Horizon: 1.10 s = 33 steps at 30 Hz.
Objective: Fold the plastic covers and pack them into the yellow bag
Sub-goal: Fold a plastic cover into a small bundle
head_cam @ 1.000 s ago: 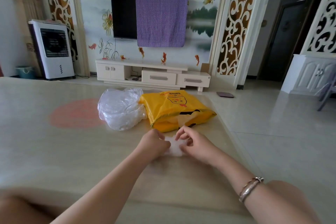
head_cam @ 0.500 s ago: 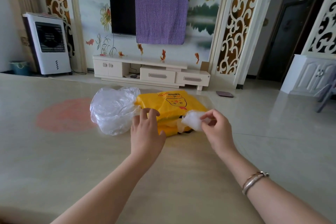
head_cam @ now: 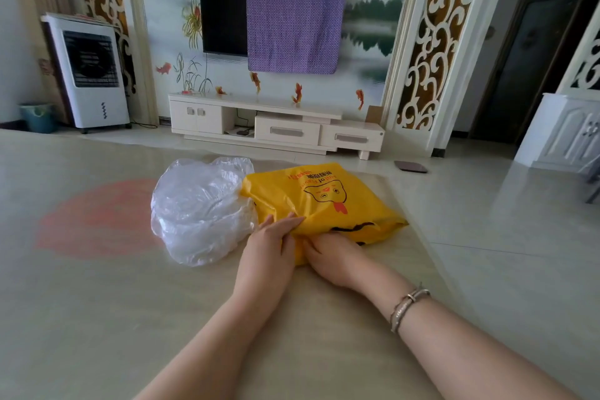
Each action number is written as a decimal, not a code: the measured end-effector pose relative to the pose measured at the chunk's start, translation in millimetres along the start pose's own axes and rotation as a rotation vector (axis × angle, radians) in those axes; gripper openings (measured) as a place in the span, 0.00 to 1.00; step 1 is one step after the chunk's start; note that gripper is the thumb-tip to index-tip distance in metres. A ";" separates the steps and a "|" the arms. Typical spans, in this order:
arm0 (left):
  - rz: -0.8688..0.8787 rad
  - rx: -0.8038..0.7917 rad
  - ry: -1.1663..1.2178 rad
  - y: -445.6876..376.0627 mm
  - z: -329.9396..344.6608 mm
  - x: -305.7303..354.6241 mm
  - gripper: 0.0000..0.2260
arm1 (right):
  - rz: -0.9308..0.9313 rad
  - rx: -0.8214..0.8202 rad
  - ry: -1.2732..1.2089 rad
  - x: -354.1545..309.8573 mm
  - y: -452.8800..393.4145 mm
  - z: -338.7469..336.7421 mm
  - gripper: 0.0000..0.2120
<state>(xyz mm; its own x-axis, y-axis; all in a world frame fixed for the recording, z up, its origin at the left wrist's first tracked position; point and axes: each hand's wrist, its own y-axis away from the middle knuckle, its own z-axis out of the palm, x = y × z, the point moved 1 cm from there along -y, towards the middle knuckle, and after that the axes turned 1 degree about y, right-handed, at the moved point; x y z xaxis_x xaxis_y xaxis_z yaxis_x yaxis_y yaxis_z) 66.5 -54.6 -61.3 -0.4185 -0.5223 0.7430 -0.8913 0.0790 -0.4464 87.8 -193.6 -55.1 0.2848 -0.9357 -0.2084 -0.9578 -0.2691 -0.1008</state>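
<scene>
The yellow bag (head_cam: 324,201), printed with a cartoon face, lies on the table with its mouth toward me. My left hand (head_cam: 271,243) pinches the upper lip of that mouth, fingers on top of the yellow film. My right hand (head_cam: 329,255) is pushed into the opening, so its fingertips are hidden inside the bag. No folded cover shows in either hand. A loose heap of clear plastic covers (head_cam: 201,211) sits just left of the bag, touching it and close to my left hand.
The pale table (head_cam: 97,302) has a faded pink round mark (head_cam: 94,217) on the left, and its right edge runs close past the bag. Beyond it are a low TV cabinet (head_cam: 276,127), an air cooler (head_cam: 89,71) and open tiled floor.
My right hand, which held a small folded cover above the table, has gone into the bag's mouth and the cover is out of sight. My left hand has dropped onto the bag's lip.
</scene>
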 end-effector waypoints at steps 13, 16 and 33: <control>-0.031 -0.222 -0.386 5.3 0.5 -9.4 0.22 | 0.012 -0.154 0.152 1.3 50.1 -9.3 0.21; -0.031 -0.185 -0.345 10.0 -4.8 -3.2 0.22 | -0.033 -0.146 0.122 5.2 73.7 -17.6 0.26; -0.219 0.331 0.001 55.3 -118.9 -44.1 0.13 | -0.208 0.300 -0.166 -105.5 29.5 -15.5 0.12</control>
<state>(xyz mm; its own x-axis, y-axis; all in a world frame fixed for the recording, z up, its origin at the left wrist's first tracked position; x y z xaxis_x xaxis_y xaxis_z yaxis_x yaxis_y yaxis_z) 14.9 73.7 -59.5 -0.2247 -0.4956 0.8390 -0.8553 -0.3121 -0.4135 28.9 -106.5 -21.0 0.4973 -0.8120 -0.3056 -0.8324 -0.3472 -0.4319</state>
